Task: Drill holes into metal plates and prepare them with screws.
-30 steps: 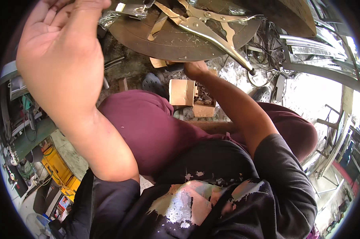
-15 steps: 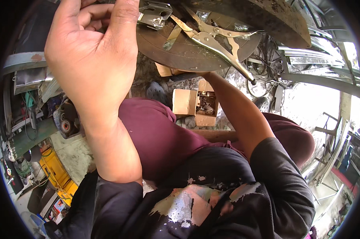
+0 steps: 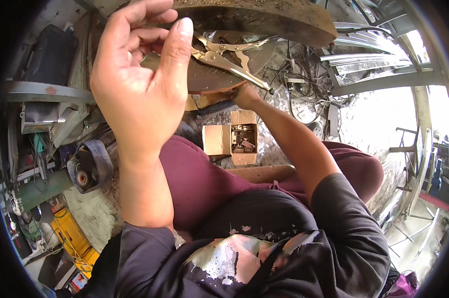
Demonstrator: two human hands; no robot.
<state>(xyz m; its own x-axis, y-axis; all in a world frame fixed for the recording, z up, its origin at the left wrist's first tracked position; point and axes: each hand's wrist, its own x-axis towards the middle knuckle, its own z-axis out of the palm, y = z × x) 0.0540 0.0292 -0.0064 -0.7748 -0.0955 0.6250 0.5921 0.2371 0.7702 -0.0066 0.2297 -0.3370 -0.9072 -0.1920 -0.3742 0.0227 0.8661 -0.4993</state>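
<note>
My left hand [image 3: 140,74] is raised over the left part of a round brown metal plate [image 3: 209,82]. Its fingers are loosely bent, the thumb stands apart from them, and nothing shows in the grasp. Beside the thumb lie locking pliers [image 3: 229,63] on the plate, jaws toward the hand and handles pointing right. My left hand covers part of the jaws. At the plate's near right edge is my right hand [image 3: 247,97], its fingers hidden by the rim and the angle. A dark bar-like piece [image 3: 217,108] lies just left of it, below the plate.
An open cardboard box [image 3: 244,158] of small metal parts sits between my legs. A thick rusty block [image 3: 264,22] spans the far side of the plate. Cables [image 3: 304,74] and metal profiles [image 3: 368,62] lie to the right. A yellow case [image 3: 73,238] is at lower left.
The view has shifted, and the plate and pliers now appear farther left. My left hand has come over the jaws with its thumb apart. More of my right hand shows at the plate's edge.
</note>
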